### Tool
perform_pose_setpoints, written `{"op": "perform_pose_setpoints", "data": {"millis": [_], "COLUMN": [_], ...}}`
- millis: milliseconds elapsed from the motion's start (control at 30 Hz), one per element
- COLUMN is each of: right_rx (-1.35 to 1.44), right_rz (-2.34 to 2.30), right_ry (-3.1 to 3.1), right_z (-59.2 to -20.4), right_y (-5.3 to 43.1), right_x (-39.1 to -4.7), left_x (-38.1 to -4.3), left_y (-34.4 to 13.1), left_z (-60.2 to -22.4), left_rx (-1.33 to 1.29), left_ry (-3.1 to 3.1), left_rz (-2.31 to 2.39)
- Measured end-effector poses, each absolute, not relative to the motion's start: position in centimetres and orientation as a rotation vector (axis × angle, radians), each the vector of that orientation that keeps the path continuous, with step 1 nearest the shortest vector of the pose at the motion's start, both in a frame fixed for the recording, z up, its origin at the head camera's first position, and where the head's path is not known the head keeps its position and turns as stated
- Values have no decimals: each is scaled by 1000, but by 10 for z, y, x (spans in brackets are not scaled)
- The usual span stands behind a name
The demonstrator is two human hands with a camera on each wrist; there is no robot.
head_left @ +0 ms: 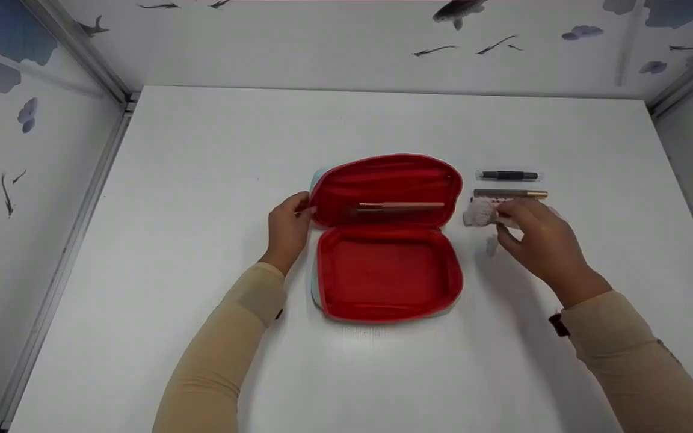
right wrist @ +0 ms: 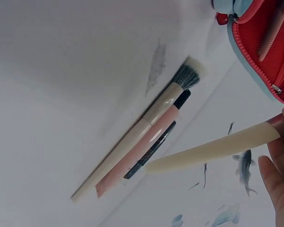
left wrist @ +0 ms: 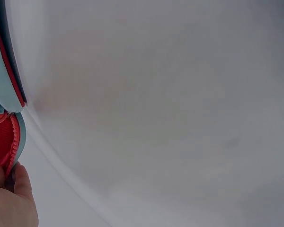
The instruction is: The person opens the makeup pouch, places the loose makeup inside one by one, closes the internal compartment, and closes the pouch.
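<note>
A zippered case with a red lining [head_left: 390, 273] and light-blue outside lies unfolded on the table. My left hand [head_left: 289, 228] pinches the left edge of its raised half, and the left wrist view shows finger and thumb [left wrist: 22, 182] on the zip edge. In that half rests a makeup brush with a pink handle [head_left: 415, 206]. To the right of the case, my right hand [head_left: 542, 240] grips a second makeup brush, its pale fluffy bristles [head_left: 480, 213] toward the case. In the right wrist view this brush's cream handle [right wrist: 213, 147] points away from the fingers.
Right of the case lie a black pen-like stick [head_left: 509, 175] and a dark stick with a gold end [head_left: 510, 193]. Under the right wrist camera are a dark-bristled brush [right wrist: 146, 118] and a pink tube-like item [right wrist: 137, 151]. White patterned panels [head_left: 322, 45] border the table.
</note>
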State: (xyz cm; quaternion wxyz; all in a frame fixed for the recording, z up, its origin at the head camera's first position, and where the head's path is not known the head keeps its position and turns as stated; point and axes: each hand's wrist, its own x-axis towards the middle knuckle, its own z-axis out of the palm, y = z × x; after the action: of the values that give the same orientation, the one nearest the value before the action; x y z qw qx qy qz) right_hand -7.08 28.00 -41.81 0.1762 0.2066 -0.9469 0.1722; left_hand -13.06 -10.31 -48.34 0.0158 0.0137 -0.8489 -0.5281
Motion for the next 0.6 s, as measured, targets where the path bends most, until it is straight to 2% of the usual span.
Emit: {"op": "perform_pose_setpoints", "data": {"millis": [600], "right_rx": [805], "right_rz": [504], "right_ry": [-2613], "right_z": [-387], "right_y": [244], "right_x": [-81], "left_x": [-130], "left_y": [-102], "left_z": [-483], "left_rx": [17], "left_ry": [-2639], "left_rz": [-1614]}}
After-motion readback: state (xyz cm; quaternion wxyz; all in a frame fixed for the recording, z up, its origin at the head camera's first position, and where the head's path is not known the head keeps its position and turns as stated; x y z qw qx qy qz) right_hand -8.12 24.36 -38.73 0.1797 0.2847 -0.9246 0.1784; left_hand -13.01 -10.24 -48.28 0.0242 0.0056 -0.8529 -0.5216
